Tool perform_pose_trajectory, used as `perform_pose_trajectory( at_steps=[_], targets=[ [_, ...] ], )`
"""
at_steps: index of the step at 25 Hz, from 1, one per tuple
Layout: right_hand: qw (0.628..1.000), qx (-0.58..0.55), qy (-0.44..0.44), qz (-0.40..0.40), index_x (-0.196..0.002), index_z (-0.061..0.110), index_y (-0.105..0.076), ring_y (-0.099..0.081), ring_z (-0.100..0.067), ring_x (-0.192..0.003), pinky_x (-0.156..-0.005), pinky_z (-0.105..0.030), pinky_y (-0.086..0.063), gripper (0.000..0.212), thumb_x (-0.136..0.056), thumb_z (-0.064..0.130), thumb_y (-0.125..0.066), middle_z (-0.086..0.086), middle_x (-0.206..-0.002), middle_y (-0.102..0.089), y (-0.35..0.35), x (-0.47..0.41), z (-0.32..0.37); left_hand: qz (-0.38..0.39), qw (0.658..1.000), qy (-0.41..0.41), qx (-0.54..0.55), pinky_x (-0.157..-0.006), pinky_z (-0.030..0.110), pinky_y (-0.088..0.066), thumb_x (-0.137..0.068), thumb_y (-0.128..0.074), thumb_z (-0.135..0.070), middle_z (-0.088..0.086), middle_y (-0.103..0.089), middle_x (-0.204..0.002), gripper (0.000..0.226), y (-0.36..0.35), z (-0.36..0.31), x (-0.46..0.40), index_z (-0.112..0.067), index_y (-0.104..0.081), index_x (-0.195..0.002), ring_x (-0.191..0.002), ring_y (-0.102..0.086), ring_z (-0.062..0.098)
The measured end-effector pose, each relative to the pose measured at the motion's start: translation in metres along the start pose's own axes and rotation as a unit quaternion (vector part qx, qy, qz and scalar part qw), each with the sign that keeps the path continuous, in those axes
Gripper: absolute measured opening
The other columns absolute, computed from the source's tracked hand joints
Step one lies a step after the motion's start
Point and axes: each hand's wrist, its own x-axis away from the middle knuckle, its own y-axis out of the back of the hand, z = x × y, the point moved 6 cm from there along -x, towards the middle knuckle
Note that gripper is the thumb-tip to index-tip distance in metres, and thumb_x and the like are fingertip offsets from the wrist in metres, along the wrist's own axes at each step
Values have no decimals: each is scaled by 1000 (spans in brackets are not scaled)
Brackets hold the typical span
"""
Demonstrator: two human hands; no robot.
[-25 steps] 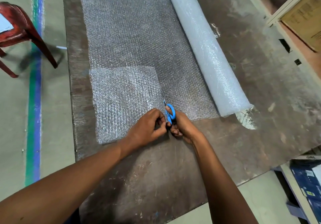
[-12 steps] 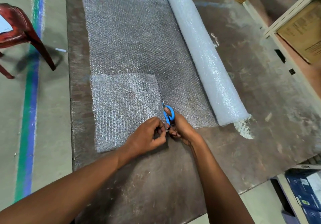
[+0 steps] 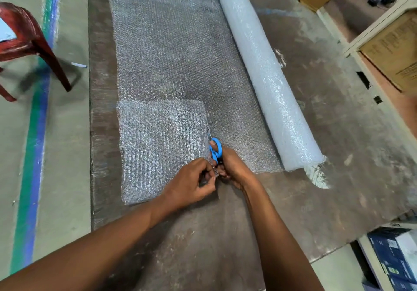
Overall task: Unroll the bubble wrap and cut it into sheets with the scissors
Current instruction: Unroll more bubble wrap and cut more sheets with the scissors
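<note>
Fingers (image 3: 204, 174) of the left hand (image 3: 191, 184) pinch the bubble wrap (image 3: 171, 49) edge on the counter (image 3: 338, 132), while the right hand (image 3: 234, 168) grips blue scissors (image 3: 215, 149) at the near edge beside the roll (image 3: 266, 74).

Single head-worn wide-angle view, looking forward and down from above near edge of table (image 3: 338, 177). Forearms enter from bottom, hands close at centre. Floor at left, shelving at right. No second view.
</note>
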Motion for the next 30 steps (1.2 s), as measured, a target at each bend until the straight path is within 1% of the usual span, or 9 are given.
perform_pose_trajectory(
  at_steps=[4,5,7,9,11,14,21,24,30],
  targets=[
    [1000,-19,3,-2,-91,23,-70,-34,-11,-47,-43,-26,-24,50,-99,69,-51,-3,-68,-51,1,1,0,-81,995,43,50,-76,12,-40,-98,-65,-37,-9,-60,-103,22,31,-20,-26,-16,-65,-106,-88,-53,-2],
    [1000,-20,8,-5,-98,23,-70,-34,-10,-47,-42,-25,-24,49,-103,66,-48,1,-67,-51,1,3,2,-92,995,42,10,-84,15,-43,-103,-61,-38,-7,-60,-116,25,45,-23,-42,-19,-64,-117,-97,-53,-3],
    [1000,-21,3,-13,-91,19,-66,-34,-10,-47,-41,-24,-23,51,-105,65,-46,2,-68,-55,2,8,5,-55,982,27,-180,-112,33,-43,-108,-49,-46,-2,-48,-151,47,64,-11,-79,-24,-48,-149,-134,-46,6],
    [1000,-23,-6,-20,-87,20,-62,-35,-10,-45,-40,-22,-23,49,-106,61,-46,0,-69,-57,2,9,6,41,931,46,-361,-129,51,-23,-108,-30,-64,2,-13,-176,71,71,21,-102,-28,-15,-167,-161,-16,21],
    [999,-39,-11,-17,-94,19,-63,-36,-8,-45,-39,-20,-27,45,-107,60,-46,0,-70,-58,2,7,5,103,893,80,-431,-131,56,-9,-101,-10,-80,5,7,-176,85,73,55,-102,-28,1,-169,-163,3,23],
    [999,-48,-12,-14,-101,17,-66,-38,-6,-44,-39,-19,-30,47,-106,60,-48,2,-68,-59,0,1,4,101,892,85,-432,-131,59,-3,-93,0,-89,5,10,-175,97,73,68,-90,-29,2,-169,-163,5,24],
    [999,-31,-2,-18,-96,14,-68,-36,-8,-46,-39,-21,-28,46,-104,58,-56,0,-71,-59,5,-9,2,88,887,79,-447,-130,60,1,-90,1,-92,9,9,-175,107,74,70,-90,-21,3,-169,-163,5,25],
    [1000,-24,-9,-14,-95,13,-68,-37,-9,-44,-38,-20,-27,52,-105,61,-52,2,-69,-61,5,-6,7,92,882,84,-454,-129,61,0,-88,1,-94,9,9,-176,110,74,70,-90,-20,3,-169,-163,4,24],
    [999,-50,-8,3,-91,16,-67,-33,-10,-43,-36,-21,-24,51,-106,61,-49,1,-69,-58,0,-18,21,87,882,93,-454,-122,74,1,-85,0,-96,14,13,-175,116,75,71,-90,-16,5,-169,-163,5,29]
  ],
)
